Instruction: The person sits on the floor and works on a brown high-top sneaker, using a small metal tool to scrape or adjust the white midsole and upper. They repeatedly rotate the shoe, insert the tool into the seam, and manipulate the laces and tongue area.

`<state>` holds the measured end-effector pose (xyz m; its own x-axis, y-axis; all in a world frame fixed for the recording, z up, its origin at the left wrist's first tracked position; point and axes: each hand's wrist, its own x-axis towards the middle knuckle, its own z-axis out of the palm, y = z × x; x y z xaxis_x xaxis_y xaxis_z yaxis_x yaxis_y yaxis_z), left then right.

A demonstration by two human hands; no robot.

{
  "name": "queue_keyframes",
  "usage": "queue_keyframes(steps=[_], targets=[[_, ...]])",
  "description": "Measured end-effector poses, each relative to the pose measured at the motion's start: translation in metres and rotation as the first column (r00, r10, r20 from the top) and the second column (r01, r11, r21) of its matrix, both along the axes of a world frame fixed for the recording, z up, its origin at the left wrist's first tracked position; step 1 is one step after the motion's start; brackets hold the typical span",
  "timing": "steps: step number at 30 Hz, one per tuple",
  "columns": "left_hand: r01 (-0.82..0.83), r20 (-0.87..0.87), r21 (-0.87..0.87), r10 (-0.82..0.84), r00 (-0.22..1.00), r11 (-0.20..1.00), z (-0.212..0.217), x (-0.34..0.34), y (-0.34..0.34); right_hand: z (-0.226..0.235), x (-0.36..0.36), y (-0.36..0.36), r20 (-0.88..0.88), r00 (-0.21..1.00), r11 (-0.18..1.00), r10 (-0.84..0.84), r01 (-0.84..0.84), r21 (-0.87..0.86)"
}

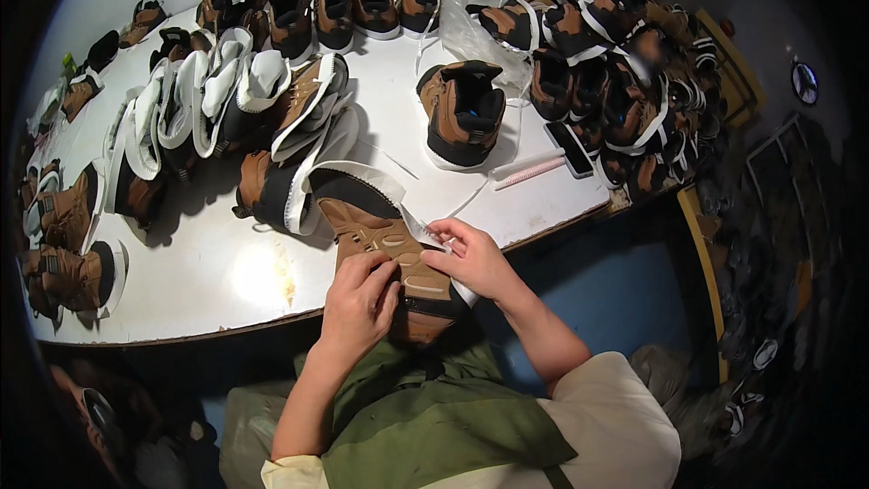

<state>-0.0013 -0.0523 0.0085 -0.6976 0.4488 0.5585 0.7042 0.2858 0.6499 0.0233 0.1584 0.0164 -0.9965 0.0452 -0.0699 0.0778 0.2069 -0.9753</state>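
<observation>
A brown and black shoe upper (371, 220) with white lining along its edge leans against the table's front edge, its lower end near my lap. My left hand (358, 306) has its fingers curled and pinched on the brown side panel. On the right, my right hand (475, 258) pinches the white edging (434, 237) of the same upper between thumb and fingers. What lies between my left fingertips is hidden. Just beyond, a brown and black shoe (463, 118) stands upright with its opening facing up.
On the white table (226, 281), several uppers with white linings (181, 104) lie in a curved row at left. Finished-looking shoes (330, 9) stand at the back. A heap of uppers (625, 81) fills the right end, near a phone (568, 148) and a pink ridged strip (529, 172).
</observation>
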Motion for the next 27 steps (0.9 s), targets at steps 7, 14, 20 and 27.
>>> queue_keyframes(steps=[7,14,20,27], targets=[[-0.025,0.020,-0.009,0.026,0.999,1.000,0.003,-0.002,0.006,0.044,0.005,-0.020,-0.325,0.944,0.823,-0.054,0.226,0.521],[-0.062,0.002,0.002,0.062,0.998,0.998,0.004,-0.005,0.007,0.035,-0.025,-0.032,-0.482,0.869,0.705,0.114,0.272,0.655],[-0.125,0.154,0.148,0.102,0.983,0.981,0.003,-0.020,0.019,0.014,-0.037,-0.018,-0.219,0.970,0.962,-0.104,0.154,0.225],[-0.192,0.105,0.183,0.175,0.979,0.964,0.010,-0.030,0.035,0.010,-0.037,-0.013,-0.083,0.993,0.981,-0.084,0.068,-0.182]])
